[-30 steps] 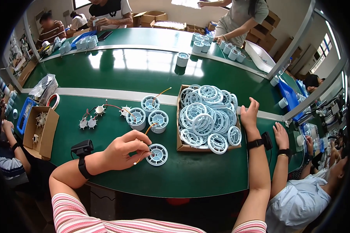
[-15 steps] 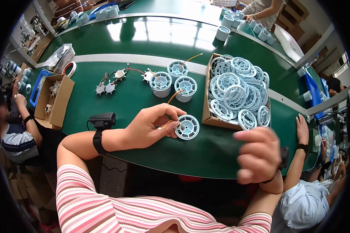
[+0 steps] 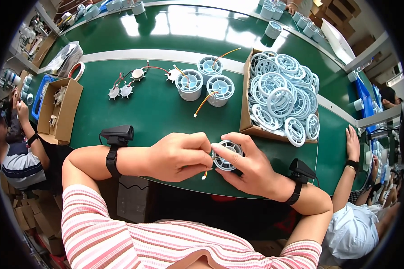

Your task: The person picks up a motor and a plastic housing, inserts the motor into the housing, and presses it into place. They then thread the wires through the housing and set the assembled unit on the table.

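A light blue round housing with a spoked top (image 3: 226, 164) is between my hands near the table's front edge. My right hand (image 3: 256, 168) is closed round its right side, the index finger lying across the top. At the housing's left side my left hand (image 3: 177, 157) pinches the thin orange-brown wire (image 3: 205, 171). A small white plug hangs below those fingertips. Beyond my hands stand three similar housings with wires: a left one (image 3: 189, 86), a back one (image 3: 210, 67) and a right one (image 3: 220, 89). My left fingers partly hide the wire.
A cardboard box (image 3: 246, 114) heaped with light blue rings stands at the right. White star-shaped parts on wires (image 3: 126, 91) lie left of the housings. Farther left are a smaller cardboard box (image 3: 69, 112) and a tape roll (image 3: 76, 71). A co-worker's hand (image 3: 353, 142) rests at the right.
My right hand has come in from the right and closed on the housing. My left hand stays at its left side, with the wire's plug now showing below the fingers.
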